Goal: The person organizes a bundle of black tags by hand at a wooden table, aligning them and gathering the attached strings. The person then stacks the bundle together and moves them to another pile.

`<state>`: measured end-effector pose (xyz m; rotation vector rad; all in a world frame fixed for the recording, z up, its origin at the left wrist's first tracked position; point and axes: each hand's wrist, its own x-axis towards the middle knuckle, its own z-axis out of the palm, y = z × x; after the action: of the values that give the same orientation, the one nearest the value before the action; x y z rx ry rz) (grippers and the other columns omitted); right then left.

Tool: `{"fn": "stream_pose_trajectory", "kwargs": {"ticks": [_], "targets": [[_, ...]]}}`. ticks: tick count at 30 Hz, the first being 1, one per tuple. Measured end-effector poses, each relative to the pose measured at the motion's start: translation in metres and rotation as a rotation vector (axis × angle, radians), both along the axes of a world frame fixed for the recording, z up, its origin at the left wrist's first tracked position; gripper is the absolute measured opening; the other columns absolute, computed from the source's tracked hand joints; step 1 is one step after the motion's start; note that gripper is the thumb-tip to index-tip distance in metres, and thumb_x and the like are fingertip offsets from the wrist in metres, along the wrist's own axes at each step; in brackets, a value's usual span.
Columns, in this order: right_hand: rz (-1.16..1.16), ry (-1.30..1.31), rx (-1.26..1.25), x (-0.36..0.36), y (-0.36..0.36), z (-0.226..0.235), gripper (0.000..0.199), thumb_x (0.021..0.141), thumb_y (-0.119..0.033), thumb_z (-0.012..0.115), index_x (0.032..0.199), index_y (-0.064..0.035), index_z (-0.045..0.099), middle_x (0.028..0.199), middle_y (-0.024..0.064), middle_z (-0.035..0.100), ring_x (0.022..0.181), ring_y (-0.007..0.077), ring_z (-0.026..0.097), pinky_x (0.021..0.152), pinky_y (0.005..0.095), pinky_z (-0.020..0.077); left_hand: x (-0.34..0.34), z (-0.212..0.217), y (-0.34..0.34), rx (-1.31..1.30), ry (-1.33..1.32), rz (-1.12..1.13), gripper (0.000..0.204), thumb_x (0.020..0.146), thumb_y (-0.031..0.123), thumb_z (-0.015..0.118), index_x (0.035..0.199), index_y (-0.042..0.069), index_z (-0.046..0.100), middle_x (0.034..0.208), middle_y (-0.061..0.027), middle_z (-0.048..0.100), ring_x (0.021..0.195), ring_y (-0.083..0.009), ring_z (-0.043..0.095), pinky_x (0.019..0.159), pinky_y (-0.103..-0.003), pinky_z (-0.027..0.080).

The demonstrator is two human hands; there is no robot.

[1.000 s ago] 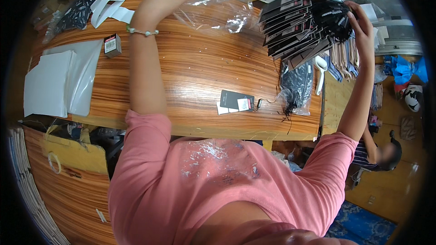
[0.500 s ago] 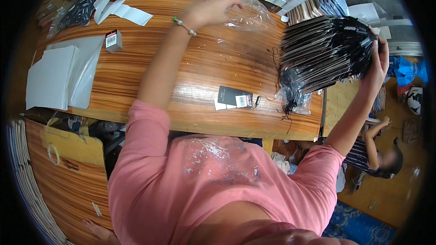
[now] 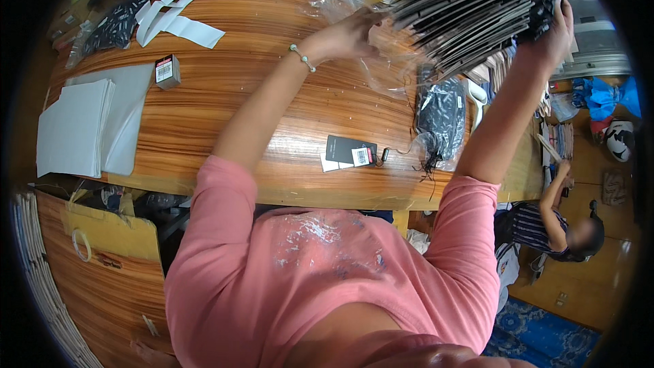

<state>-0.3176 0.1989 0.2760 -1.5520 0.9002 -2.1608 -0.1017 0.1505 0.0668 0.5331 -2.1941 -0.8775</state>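
Note:
High at the far right, my right hand (image 3: pixel 560 33) grips a thick bundle of black hang tags (image 3: pixel 470 17) by one end. Their pale edges fan out to the left, with black strings at the gripped end. My left hand (image 3: pixel 351 35), a beaded bracelet on its wrist, is open beside a crumpled clear plastic bag (image 3: pixel 388 71). Thumb and fingers are apart, somewhat blurred, at the bag's edge. Nearer to me lies a black hang tag (image 3: pixel 349 150) with a white sticker, over a white card. A clear bag of black strings (image 3: pixel 439 119) rests below the bundle.
On the left of the wooden table (image 3: pixel 272 116) are white sheets (image 3: pixel 71 126), a small labelled box (image 3: pixel 167 71), a white paper strip (image 3: pixel 194 31) and a bag of black pieces (image 3: pixel 116 24). A white handled object (image 3: pixel 477 99) lies by my right forearm. Another person (image 3: pixel 545 228) sits at far right.
My right hand has raised the tag bundle farther away and left, uncovering the bag of strings. My left hand has moved right and slightly nearer, its fingers spreading.

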Motion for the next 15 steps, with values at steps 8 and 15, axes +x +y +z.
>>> {"fn": "stream_pose_trajectory", "kwargs": {"ticks": [8, 15], "targets": [[-0.025, -0.080, -0.125, 0.076, -0.036, -0.007, 0.013, 0.085, -0.014, 0.046, 0.087, -0.0045, 0.056, 0.077, 0.0021, 0.056, 0.070, 0.0103, 0.053, 0.065, 0.0223, 0.0425, -0.005, 0.018, 0.016, 0.562, -0.162, -0.456, 0.061, 0.069, 0.024, 0.067, 0.116, -0.004, 0.040, 0.084, -0.0121, 0.058, 0.074, -0.0163, 0.057, 0.063, -0.025, 0.048], [-0.030, -0.141, -0.275, 0.079, -0.039, -0.034, 0.012, 0.087, -0.012, 0.043, 0.089, -0.0025, 0.050, 0.078, 0.0055, 0.055, 0.069, 0.0148, 0.054, 0.064, 0.0280, 0.0456, -0.021, 0.001, 0.020, 1.051, 0.322, -0.572, 0.026, 0.075, 0.020, 0.063, 0.093, 0.003, 0.057, 0.077, -0.0045, 0.057, 0.067, -0.0121, 0.055, 0.061, -0.023, 0.045]]}}
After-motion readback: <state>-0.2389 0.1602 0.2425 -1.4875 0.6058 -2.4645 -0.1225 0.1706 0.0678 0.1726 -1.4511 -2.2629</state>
